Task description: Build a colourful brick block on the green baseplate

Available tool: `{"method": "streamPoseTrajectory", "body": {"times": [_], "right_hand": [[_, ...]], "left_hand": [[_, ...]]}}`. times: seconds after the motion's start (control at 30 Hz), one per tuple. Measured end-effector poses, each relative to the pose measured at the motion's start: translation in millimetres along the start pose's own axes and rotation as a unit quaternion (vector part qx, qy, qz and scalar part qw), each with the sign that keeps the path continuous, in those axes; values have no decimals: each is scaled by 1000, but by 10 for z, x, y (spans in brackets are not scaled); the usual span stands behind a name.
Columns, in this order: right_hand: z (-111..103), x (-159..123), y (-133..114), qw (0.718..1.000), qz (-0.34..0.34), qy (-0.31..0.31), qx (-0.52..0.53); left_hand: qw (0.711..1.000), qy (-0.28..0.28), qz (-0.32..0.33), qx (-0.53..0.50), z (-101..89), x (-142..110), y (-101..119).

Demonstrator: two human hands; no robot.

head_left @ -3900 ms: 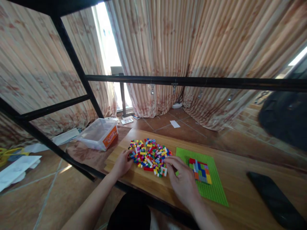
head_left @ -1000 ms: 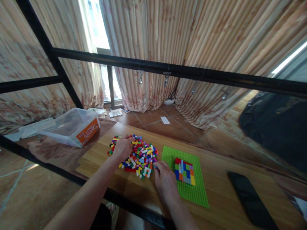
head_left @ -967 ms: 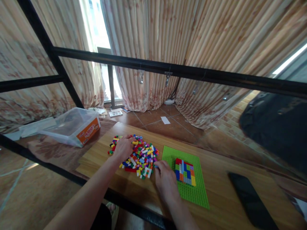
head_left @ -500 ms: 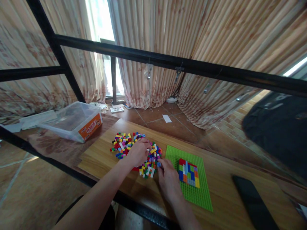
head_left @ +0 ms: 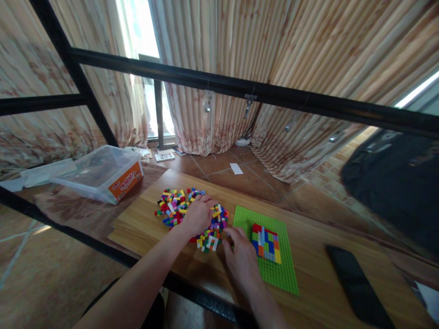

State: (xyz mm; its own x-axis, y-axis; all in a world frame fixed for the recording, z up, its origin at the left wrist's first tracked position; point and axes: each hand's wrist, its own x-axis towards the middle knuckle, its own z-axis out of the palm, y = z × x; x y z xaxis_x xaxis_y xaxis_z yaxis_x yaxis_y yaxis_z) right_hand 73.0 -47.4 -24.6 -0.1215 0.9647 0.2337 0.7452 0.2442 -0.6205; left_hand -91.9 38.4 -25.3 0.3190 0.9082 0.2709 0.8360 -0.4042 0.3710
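Colourful toy building bricks (head_left: 173,208) lie in a loose pile on the wooden table. My left hand (head_left: 199,215) reaches into the middle of this pile, fingers partly spread and bent down among the bricks; some fingertips are hidden. At the pile's right edge is my right hand (head_left: 240,253), with thumb and forefinger curved toward each other. Whatever sits between those fingertips is too small to make out. Just right of it lies a green baseplate (head_left: 284,274), bearing a flat multicoloured block of joined bricks (head_left: 266,243).
A black phone-like slab (head_left: 356,283) rests on the table (head_left: 308,260) at the right. Beyond the table's left end stands a clear plastic bin (head_left: 103,173) with an orange label. A black metal rail (head_left: 219,87) crosses in front of the curtains.
The blue brick seen at my right fingertips no longer shows clearly there. My left hand stays in the pile with little movement. The whole view has shifted slightly.
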Motion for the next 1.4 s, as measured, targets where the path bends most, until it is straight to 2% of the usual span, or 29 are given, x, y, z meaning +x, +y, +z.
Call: {"method": "streamPoseTrajectory", "body": {"times": [0.13,0.27,0.47,0.77,1.13,1.4], "right_hand": [[-12,8,13,1000,0,0,-5],[-32,-7,50,1000,-2,2,-6],[-86,-46,118,1000,-13,24,-10],[-119,-63,164,999,-9,25,-18],[-110,-48,181,1000,-9,15,-20],[-144,-65,204,1000,-15,20,-15]], "left_hand": [[999,13,17,28,162,52,80],[996,17,-20,83,259,83,145],[994,-2,-44,104,190,82,168],[992,-29,-66,102,15,70,168],[995,-6,-54,88,202,108,214],[995,-9,-73,60,169,161,236]]}}
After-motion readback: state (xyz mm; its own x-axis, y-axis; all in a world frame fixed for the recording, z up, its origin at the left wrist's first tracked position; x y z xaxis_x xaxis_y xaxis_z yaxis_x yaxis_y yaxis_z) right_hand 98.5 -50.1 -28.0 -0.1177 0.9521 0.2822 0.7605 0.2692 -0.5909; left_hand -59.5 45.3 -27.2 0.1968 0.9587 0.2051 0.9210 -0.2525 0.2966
